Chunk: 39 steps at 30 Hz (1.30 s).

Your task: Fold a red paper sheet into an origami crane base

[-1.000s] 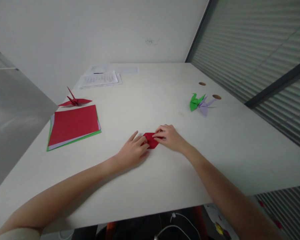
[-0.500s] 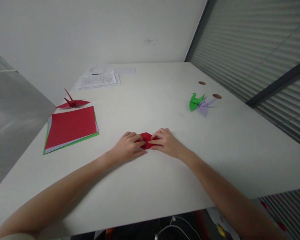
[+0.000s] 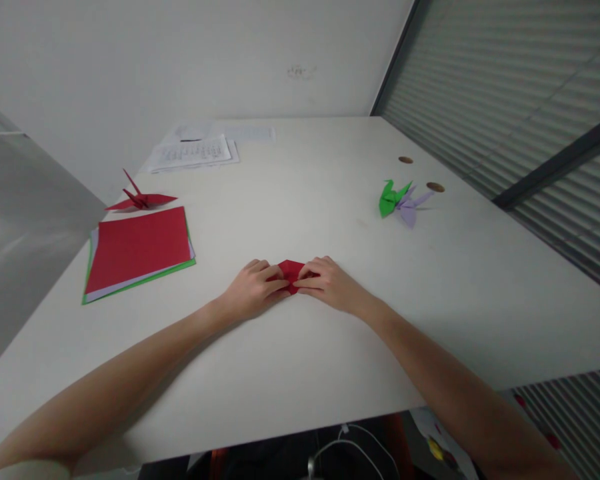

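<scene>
A small folded piece of red paper [image 3: 291, 269] lies on the white table near its front middle. My left hand [image 3: 256, 287] grips its left side, with the fingers closed on the paper. From the other side my right hand [image 3: 327, 283] pinches the right part of the same paper. The fingertips of both hands almost meet over its middle. Much of the folded paper is hidden under the fingers, so its exact shape cannot be made out.
At the left lies a stack of red, lilac and green paper sheets [image 3: 140, 250], with a red paper crane [image 3: 141, 200] behind it. A green crane [image 3: 390, 199] and a lilac crane [image 3: 408, 208] stand at the right. Written sheets [image 3: 193, 153] lie at the back left.
Both hands stay on the red paper, and their fingertips have shifted slightly over it. The whole view has tilted a little, so things appear slightly higher.
</scene>
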Each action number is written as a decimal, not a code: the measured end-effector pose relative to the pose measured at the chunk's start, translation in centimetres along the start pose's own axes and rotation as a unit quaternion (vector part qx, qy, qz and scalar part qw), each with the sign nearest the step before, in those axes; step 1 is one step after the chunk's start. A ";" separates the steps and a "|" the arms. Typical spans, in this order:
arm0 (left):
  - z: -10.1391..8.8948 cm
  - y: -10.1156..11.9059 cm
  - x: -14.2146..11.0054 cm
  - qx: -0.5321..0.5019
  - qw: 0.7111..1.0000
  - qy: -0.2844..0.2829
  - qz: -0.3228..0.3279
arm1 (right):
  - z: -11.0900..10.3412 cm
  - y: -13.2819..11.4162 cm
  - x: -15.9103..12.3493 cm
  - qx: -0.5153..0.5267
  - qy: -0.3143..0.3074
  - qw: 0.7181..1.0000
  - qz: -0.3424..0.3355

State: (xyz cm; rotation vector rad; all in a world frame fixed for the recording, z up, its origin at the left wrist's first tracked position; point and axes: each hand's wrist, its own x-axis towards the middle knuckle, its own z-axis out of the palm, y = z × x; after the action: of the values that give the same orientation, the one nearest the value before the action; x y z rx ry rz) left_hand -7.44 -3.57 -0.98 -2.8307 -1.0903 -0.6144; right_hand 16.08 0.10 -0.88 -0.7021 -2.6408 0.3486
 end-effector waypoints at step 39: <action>0.3 4.4 -0.3 -0.053 0.997 0.044 -0.022 | 1.7 1.5 -0.1 0.019 0.113 0.957 0.265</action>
State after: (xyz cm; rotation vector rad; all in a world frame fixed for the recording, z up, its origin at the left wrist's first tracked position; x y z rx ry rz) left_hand -4.69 -7.00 -0.93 -2.8434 -1.1407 -0.8159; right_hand 16.09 1.11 -2.94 -1.3497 -2.1928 0.4314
